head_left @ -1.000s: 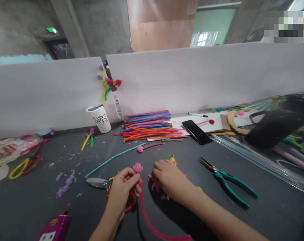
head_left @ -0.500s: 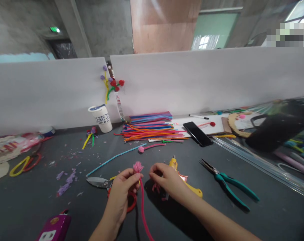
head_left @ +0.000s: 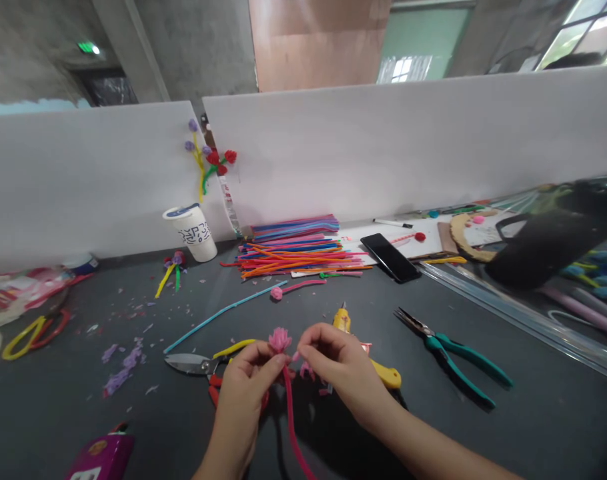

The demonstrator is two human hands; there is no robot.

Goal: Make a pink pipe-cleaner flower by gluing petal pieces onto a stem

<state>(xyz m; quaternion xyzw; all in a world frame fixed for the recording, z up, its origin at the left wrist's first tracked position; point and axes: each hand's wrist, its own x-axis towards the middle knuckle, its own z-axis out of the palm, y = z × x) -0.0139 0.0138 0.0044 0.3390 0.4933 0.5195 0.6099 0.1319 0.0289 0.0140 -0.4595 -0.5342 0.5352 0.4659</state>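
Observation:
Between thumb and fingers of my left hand [head_left: 248, 390] is a pink pipe-cleaner flower [head_left: 280, 340], its fluffy head pointing up. Its long darker pink stem [head_left: 291, 417] hangs down toward the front edge of the view. My right hand [head_left: 343, 373], just to the right, pinches a small pink fuzzy piece [head_left: 297, 356] close to the flower head. A few more pink scraps [head_left: 307, 371] lie on the table between the hands. Scissors [head_left: 189, 363] with red and yellow handles are partly hidden behind my left hand. A yellow glue gun [head_left: 386, 375] lies partly behind my right hand.
Teal-handled pliers [head_left: 446, 353] lie right. Behind are a pile of colored pipe cleaners [head_left: 288, 257], a phone [head_left: 391, 258] and a paper cup [head_left: 196, 233]. A blue pipe cleaner [head_left: 223, 315], purple scraps [head_left: 126, 373] and a purple box-like object [head_left: 103, 457] lie left. A black jug [head_left: 538, 247] stands right.
My right hand has come closer to the flower, and a small pink piece now shows at its fingertips. The view has shifted slightly. My left hand still holds the flower.

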